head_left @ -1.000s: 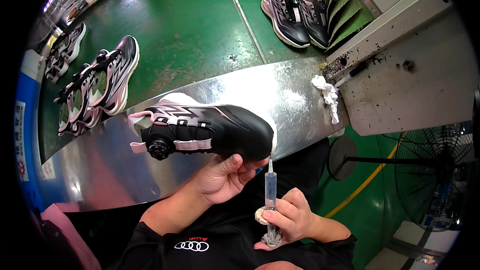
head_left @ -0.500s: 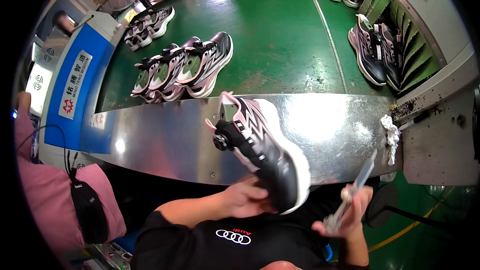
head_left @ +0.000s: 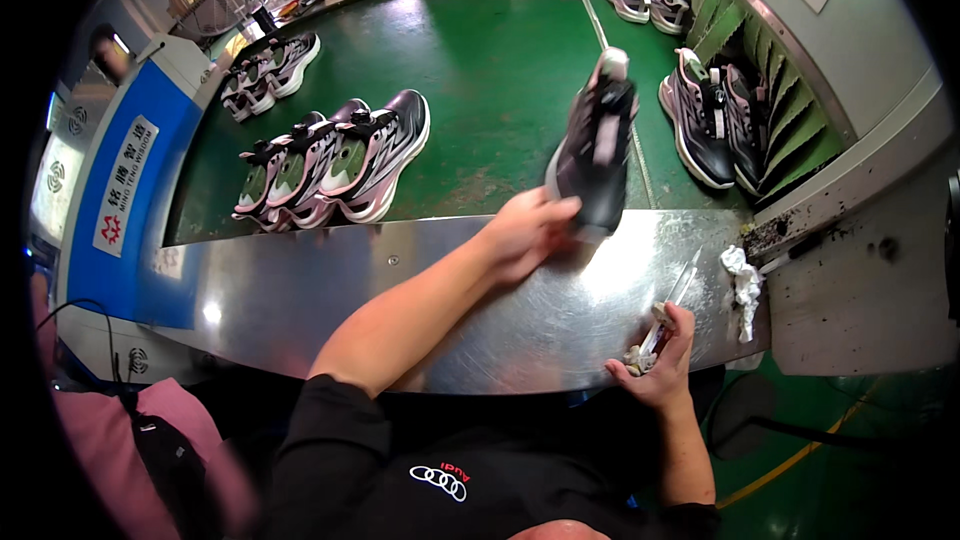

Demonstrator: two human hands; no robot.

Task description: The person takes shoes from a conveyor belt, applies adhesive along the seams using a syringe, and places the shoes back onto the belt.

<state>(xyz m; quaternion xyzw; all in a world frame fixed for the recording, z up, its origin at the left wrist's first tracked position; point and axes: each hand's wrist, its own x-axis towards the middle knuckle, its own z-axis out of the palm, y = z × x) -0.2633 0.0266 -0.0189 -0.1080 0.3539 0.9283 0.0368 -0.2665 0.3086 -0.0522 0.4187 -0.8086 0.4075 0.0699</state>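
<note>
My left hand (head_left: 525, 230) grips a black sneaker (head_left: 597, 145) by its toe end and holds it out over the green conveyor belt (head_left: 480, 70), heel pointing away. My right hand (head_left: 660, 355) rests at the near edge of the steel table (head_left: 300, 290) and holds a clear syringe (head_left: 675, 300) with its tip pointing up and to the right. A small crumpled wad sits under that hand's fingers.
Three sneakers (head_left: 335, 160) stand in a row at the belt's left, another pair (head_left: 270, 70) farther back. A pair (head_left: 710, 115) lies by the ribbed guard at the right. A white rag (head_left: 742, 280) sits on the table's right end. A blue panel (head_left: 120, 190) borders the left.
My left hand has carried the black sneaker from near my body forward and to the right over the belt. My right hand with the syringe has dropped to the table edge.
</note>
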